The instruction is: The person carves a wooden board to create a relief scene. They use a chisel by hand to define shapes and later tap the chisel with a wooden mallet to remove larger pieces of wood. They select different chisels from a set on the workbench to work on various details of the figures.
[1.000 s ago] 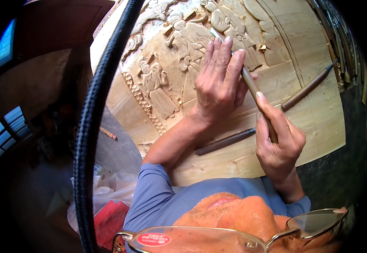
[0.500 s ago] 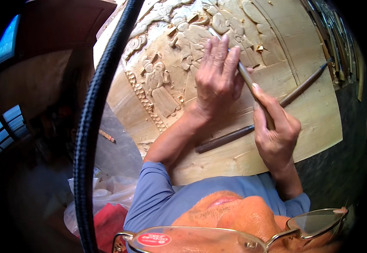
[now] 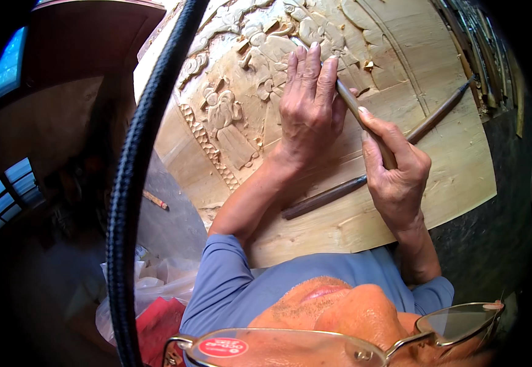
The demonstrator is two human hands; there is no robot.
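Note:
A carved wooden panel [image 3: 455, 174] lies in front of me, with figures and leafy shapes in relief. My right hand [image 3: 399, 174] is wrapped around the brown handle of a slim carving chisel [image 3: 353, 101]. The chisel slants up and left, and its metal tip shows just past the fingertips of my left hand [image 3: 307, 113]. That hand rests on the carving with fingers fairly straight, pressed over the chisel's shaft; its thumb is partly hidden. Beneath my right hand, a second long dark-handled tool [image 3: 324, 202] lies across plain wood, its middle covered.
Several chisels and gouges [image 3: 489, 61] lie in a row beyond the panel's right edge. Wood chips [image 3: 369, 65] are scattered on the carving. A black braided cable [image 3: 133, 177] crosses the left of the view. Lower left are a clear plastic bag [image 3: 168, 275] and red cloth [image 3: 159, 324].
Both hands and the chisel sit slightly further up and left, and the view of the panel has shifted a little. The grip on the chisel looks the same.

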